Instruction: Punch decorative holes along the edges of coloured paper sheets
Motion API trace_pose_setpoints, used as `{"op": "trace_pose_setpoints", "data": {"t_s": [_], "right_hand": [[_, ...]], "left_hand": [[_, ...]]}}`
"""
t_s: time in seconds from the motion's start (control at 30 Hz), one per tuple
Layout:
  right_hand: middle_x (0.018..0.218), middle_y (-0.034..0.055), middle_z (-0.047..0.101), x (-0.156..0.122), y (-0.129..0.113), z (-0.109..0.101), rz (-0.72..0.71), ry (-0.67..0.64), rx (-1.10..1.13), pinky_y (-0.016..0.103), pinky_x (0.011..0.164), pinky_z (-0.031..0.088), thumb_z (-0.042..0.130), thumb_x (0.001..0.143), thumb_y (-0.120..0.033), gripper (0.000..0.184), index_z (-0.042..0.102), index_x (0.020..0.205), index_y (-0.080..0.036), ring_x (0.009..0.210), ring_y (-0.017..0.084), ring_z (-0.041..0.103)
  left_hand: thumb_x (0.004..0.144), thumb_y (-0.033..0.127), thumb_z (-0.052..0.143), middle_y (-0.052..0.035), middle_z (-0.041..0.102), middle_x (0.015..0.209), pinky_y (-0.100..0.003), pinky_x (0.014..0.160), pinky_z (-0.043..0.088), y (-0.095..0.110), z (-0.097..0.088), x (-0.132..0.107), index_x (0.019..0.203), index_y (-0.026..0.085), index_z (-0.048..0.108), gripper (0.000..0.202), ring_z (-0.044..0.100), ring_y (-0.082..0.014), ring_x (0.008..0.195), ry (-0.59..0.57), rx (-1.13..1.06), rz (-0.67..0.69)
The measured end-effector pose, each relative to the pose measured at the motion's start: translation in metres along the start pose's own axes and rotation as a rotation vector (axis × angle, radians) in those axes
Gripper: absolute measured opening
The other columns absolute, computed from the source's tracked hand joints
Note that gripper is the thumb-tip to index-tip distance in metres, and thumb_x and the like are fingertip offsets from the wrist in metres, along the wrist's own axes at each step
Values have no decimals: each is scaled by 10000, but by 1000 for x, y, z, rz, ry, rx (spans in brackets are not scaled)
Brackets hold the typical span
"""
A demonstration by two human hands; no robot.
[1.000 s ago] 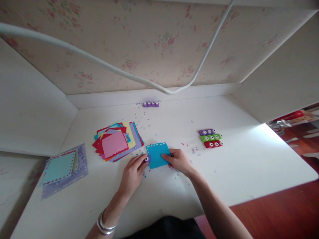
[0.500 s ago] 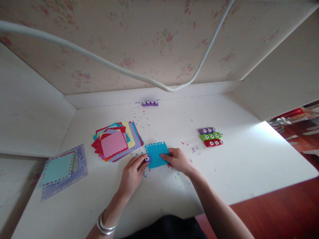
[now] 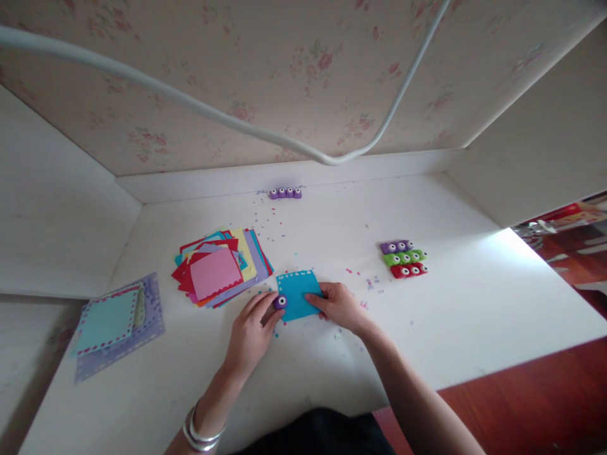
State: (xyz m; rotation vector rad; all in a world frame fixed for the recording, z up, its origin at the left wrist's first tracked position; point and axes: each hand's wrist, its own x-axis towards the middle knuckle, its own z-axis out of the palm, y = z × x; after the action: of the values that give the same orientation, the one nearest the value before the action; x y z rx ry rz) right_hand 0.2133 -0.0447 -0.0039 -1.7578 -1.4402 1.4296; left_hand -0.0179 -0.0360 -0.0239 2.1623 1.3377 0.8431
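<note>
My left hand [image 3: 253,328] grips a small purple craft punch [image 3: 281,302] with a white, star-marked button, between thumb and fingers. The punch sits at the left edge of a blue paper card [image 3: 300,292], whose top edge carries a row of punched holes. With thumb on top and fingers beneath, my right hand [image 3: 339,306] pinches the card's right side. Left of the card lies a pile of coloured paper sheets [image 3: 217,275], a pink one on top. Tiny paper cutouts are scattered around both hands.
Purple, green and red punches [image 3: 404,258] stand in rows at the right. A row of purple punches [image 3: 285,193] is by the back wall. Hole-edged cards [image 3: 108,321] lie far left on the white table [image 3: 455,303]. A white cable [image 3: 227,124] hangs across the front.
The camera view has shifted slightly. My hands keep the same grip on the punch and card, with no clear movement along the edge.
</note>
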Motion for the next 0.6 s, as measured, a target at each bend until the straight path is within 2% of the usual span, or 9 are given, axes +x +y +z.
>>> {"op": "trace_pose_setpoints", "data": {"t_s": [0.6], "right_hand": [[513, -19, 605, 1, -4, 4, 4, 67, -91, 227, 487, 359, 525, 861, -393, 285, 528, 649, -203, 483, 127, 537]], "left_hand": [[881, 284, 594, -59, 674, 1113, -341, 897, 554, -2, 0, 1, 1162, 247, 629, 286, 652, -207, 1010, -6, 11, 12]]}}
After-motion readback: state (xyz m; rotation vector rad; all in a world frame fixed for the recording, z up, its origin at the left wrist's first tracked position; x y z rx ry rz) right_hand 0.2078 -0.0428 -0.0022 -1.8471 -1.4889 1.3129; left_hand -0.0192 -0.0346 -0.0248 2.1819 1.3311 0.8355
